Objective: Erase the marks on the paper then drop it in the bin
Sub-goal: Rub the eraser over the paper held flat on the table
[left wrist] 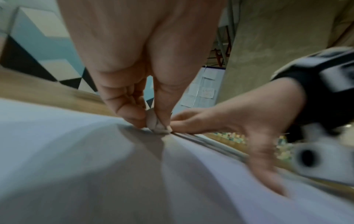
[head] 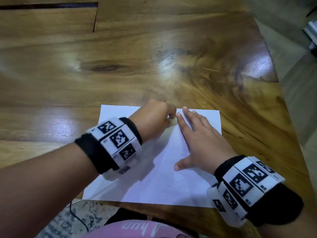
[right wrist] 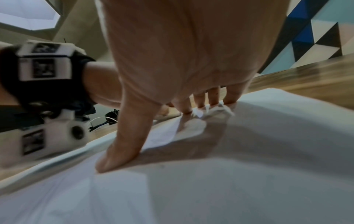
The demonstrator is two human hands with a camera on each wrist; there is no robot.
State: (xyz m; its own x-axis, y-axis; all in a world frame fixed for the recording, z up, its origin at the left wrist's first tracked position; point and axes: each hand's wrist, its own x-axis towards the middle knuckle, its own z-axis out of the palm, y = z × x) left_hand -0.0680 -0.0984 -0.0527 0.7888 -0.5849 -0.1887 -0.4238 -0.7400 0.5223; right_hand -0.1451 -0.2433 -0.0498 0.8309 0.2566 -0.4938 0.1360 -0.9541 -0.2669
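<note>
Nearest to me, a pink shirt [head: 147, 229] is showing at the bottom edge of the head view, and a thin black cable [head: 77, 217] is hanging below the table edge. Just beyond, a white sheet of paper [head: 154, 186] is lying flat on the wooden table [head: 120, 66], its near edge close to the table's near edge. Both my wrists are wearing black bands with white marker blocks. My right hand [head: 197, 140] is lying open on the paper, fingers straight and spread, thumb pressing down nearer to me. Farther up the sheet, my left hand [head: 154, 117] is pinching a small pale eraser [left wrist: 156, 122] between thumb and fingers, its tip touching the paper right beside my right fingertips [head: 178, 115]. Past the far edge of the paper, the table is stretching away, glossy with reflections. I cannot see a bin.
</note>
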